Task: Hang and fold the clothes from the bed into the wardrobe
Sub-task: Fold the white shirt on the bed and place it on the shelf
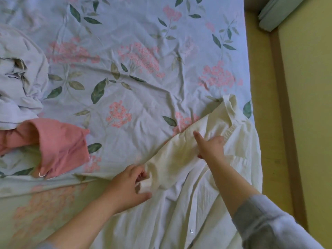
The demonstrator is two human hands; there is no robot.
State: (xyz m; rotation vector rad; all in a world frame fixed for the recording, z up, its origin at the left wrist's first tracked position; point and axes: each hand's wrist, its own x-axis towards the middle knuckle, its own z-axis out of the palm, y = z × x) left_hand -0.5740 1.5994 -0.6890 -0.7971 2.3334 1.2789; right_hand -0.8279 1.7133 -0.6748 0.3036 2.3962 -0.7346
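The left hand point(131, 184) curls its fingers and thumb round the rolled end of a sleeve of the white shirt point(188, 203) and holds it tight. The right hand point(210, 146) lies further up the same sleeve, near the collar. Its index finger is straight along the cloth and its other fingers are bent down into it; whether they pinch the fabric cannot be told. The sleeve runs in a raised fold between the two hands.

The shirt is spread on the near right part of the bed point(125, 33). Its collar points away from the person, its far edge reaches the bed's right side, and one button point(192, 231) shows low on the front. The right forearm wears a grey-blue cuff point(269, 221).

There are three lots of clothing in all: the one shirt, one pink garment point(59, 146) crumpled at the left with a small ring at its near corner, and touching it a pale grey heap point(19, 78) whose piece count cannot be told.

The bed has a creased pale sheet printed with pink flower clusters and green leaves. On the right is a yellow-green floor point(305, 105) with a brown strip point(280, 87) running along it, and one folded pale bundle point(280, 13) lies in the far corner.
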